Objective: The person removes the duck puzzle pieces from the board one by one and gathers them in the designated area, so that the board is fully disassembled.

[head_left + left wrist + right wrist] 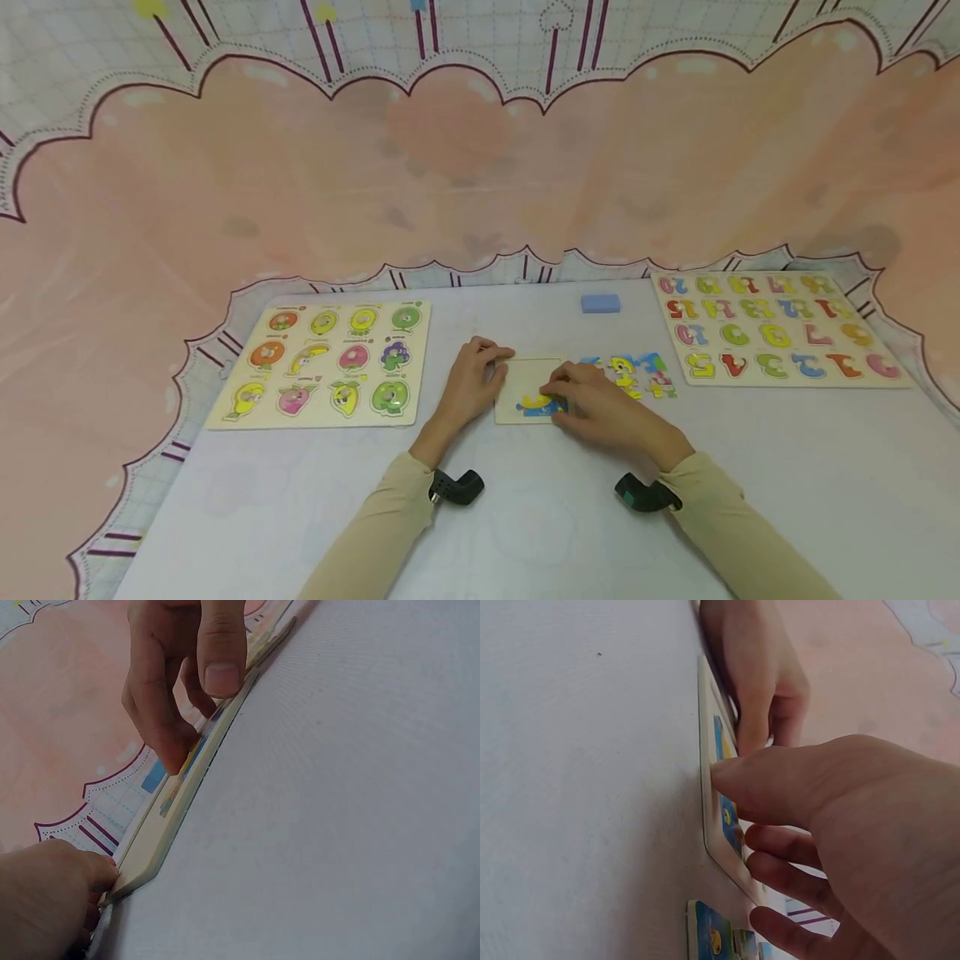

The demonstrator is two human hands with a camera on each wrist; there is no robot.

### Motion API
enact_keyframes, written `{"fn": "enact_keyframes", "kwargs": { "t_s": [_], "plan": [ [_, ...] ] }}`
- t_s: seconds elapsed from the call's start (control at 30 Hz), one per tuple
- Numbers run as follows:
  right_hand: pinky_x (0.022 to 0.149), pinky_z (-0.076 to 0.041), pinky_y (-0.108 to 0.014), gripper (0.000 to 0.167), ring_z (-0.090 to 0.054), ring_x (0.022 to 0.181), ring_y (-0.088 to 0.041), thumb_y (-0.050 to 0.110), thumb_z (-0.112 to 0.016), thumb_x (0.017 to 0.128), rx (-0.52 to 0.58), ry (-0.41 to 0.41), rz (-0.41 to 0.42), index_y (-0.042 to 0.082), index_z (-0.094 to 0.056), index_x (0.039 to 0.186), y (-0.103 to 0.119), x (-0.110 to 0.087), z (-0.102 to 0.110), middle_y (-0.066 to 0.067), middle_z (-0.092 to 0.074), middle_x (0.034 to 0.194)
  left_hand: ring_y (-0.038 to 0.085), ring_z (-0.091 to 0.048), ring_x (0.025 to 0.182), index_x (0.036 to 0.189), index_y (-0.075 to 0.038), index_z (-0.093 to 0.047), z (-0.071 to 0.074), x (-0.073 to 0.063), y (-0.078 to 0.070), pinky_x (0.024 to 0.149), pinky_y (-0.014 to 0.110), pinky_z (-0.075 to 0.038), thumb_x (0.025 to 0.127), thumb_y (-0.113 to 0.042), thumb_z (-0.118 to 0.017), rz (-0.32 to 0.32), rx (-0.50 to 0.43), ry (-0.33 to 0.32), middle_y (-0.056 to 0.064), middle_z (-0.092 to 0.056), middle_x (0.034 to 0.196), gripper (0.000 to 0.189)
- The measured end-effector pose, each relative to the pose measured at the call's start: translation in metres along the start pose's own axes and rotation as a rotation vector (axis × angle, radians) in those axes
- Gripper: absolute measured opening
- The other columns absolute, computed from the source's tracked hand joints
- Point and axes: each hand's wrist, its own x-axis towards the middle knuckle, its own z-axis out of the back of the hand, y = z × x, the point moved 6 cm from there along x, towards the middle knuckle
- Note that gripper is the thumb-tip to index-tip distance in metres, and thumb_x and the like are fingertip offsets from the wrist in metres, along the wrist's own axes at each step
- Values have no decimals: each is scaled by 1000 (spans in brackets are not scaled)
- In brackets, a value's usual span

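A small cream puzzle board (506,410) lies flat between the two hands. Joined blue and yellow puzzle pieces (528,408) fill part of its lower half. My left hand (472,375) grips the board at its upper left corner, fingers at the top and thumb at the side. Over the board's right part, my right hand (611,408) pinches a blue puzzle piece (727,814) among the laid ones with thumb and index finger, partly hiding it. More loose pieces (637,375) lie right behind that hand.
A fruit puzzle board (288,425) lies at the left of the white table (525,533). On the right is a number puzzle board (795,379). A blue block (601,303) sits toward the back edge, before a patterned cloth backdrop (465,192).
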Motion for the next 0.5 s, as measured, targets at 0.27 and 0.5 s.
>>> {"fn": "enact_keyframes", "kwargs": {
  "t_s": [0.27, 0.5],
  "plan": [
    [89, -43, -37, 31, -51, 102, -16, 24, -69, 86, -15, -15, 10, 13, -65, 115, 4, -1, 1, -1, -57, 113, 22, -50, 92, 108, -9, -70, 0, 1, 1, 80, 35, -43, 89, -8, -61, 11, -3, 5, 9, -57, 105, 21],
    [89, -45, -35, 30, -50, 103, -15, 23, -68, 87, 7, -7, -1, 13, -64, 115, 3, -2, -1, 0, -55, 114, 22, -51, 92, 107, -9, -70, 0, 0, 0, 80, 36, -43, 89, -8, -61, 17, -7, -1, 10, -58, 104, 21]
  ]
}}
